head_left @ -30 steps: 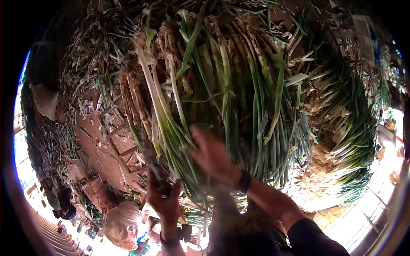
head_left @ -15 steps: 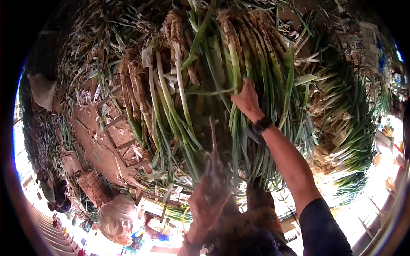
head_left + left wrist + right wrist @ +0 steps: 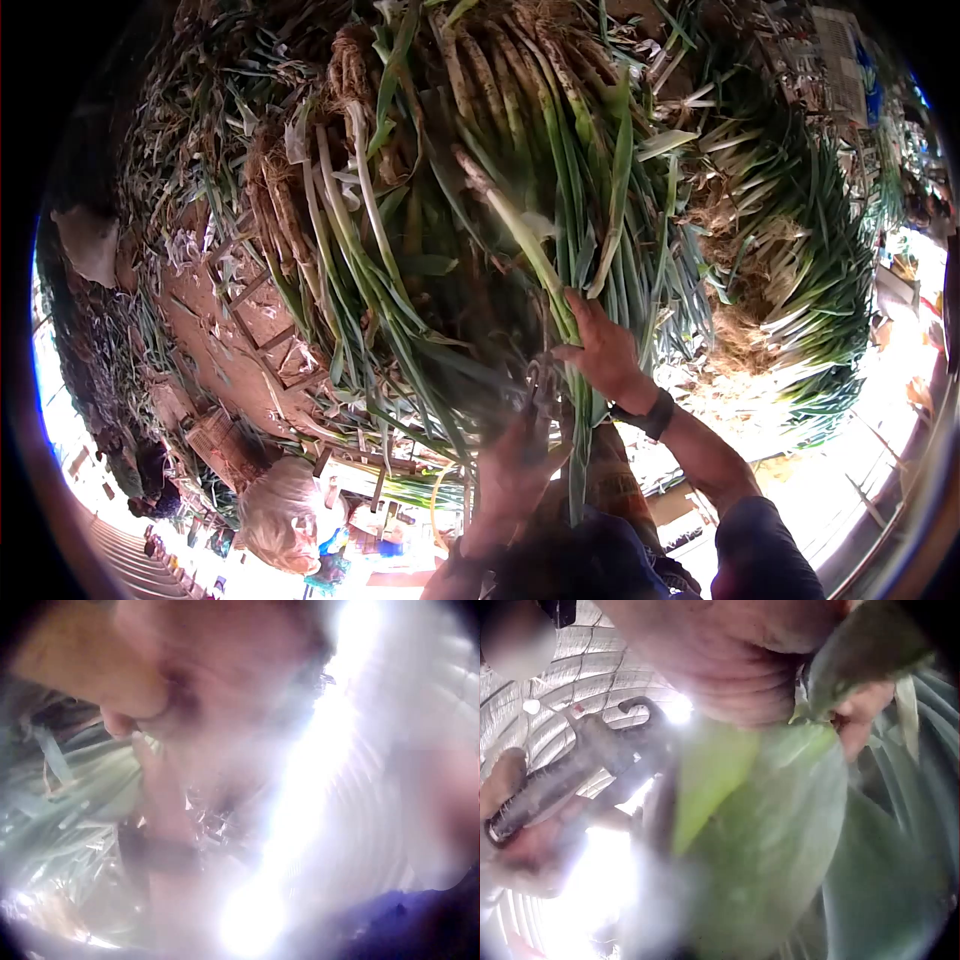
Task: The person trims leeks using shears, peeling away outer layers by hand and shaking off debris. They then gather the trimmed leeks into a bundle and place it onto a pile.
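My right hand (image 3: 605,355) grips a long green onion (image 3: 515,225) by its leaves, with the soiled root end pointing away from me. Broad leaves (image 3: 761,832) fill the right wrist view below that hand. My left hand (image 3: 510,480), blurred in the head view, holds a dark gun-shaped tool with a hook, like an air blow gun (image 3: 544,799), close to the leaves. Its thin nozzle points forward. Beneath both hands lies a thick pile of green onions (image 3: 570,190), roots away from me. Glare and blur cover much of the left wrist view.
Along the right side runs a row of green onions with pale stems (image 3: 820,280). Leaf scraps (image 3: 200,130) heap at the left, near a ladder-like frame (image 3: 260,340) on brown ground. Another person (image 3: 285,510) is at the lower left. A crate (image 3: 840,70) stands upper right.
My right hand reached up to the pile, took hold of a green onion and drew it back towards me. My left hand moved right with the air blow gun, to near the right hand.
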{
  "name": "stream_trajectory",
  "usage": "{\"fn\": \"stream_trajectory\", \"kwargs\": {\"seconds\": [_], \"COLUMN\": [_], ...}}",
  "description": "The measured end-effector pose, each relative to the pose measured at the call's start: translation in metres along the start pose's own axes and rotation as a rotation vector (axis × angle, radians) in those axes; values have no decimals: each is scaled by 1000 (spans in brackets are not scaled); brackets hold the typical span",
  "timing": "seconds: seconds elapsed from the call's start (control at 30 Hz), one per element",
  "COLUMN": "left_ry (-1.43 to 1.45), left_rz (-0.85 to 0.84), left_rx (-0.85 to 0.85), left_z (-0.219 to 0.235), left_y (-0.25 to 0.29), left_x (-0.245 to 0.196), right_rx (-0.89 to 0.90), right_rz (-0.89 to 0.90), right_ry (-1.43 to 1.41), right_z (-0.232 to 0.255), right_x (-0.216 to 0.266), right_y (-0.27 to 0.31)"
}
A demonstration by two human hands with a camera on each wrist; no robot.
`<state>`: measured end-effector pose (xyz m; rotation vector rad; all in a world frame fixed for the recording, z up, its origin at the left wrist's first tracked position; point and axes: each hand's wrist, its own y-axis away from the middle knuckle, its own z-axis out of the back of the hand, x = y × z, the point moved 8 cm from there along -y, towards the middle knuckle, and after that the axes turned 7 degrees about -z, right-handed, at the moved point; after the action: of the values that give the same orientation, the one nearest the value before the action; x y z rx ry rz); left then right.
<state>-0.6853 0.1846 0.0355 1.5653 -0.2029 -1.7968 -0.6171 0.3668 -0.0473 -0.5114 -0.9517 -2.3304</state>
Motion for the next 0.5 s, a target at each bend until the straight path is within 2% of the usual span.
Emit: {"fn": "stream_trajectory", "kwargs": {"seconds": [0.03,0.1,0.2,0.33,0.4,0.47,0.5], "left_ry": [-6,131,71,-13,-301,84,110], "left_rz": [0,247,170,232,16,235,210], "left_rx": [5,51,-9,-5,16,-163,-203], "left_z": [-6,-23,-32,-42,-41,-24,-17], "left_y": [5,14,18,5,-21,-52,-72], "left_x": [-3,8,0,9,8,17,14], "right_rx": [-2,-40,12,23,-2,-26,19], "right_rz": [-4,-19,-43,-25,17,60,15], "right_ry": [-6,55,64,69,25,-17,3], "right_z": [1,5,5,6,5,10,14], "right_x": [1,3,2,-4,-14,-12,-8], "right_y": [6,12,16,19,20,19,16]}}
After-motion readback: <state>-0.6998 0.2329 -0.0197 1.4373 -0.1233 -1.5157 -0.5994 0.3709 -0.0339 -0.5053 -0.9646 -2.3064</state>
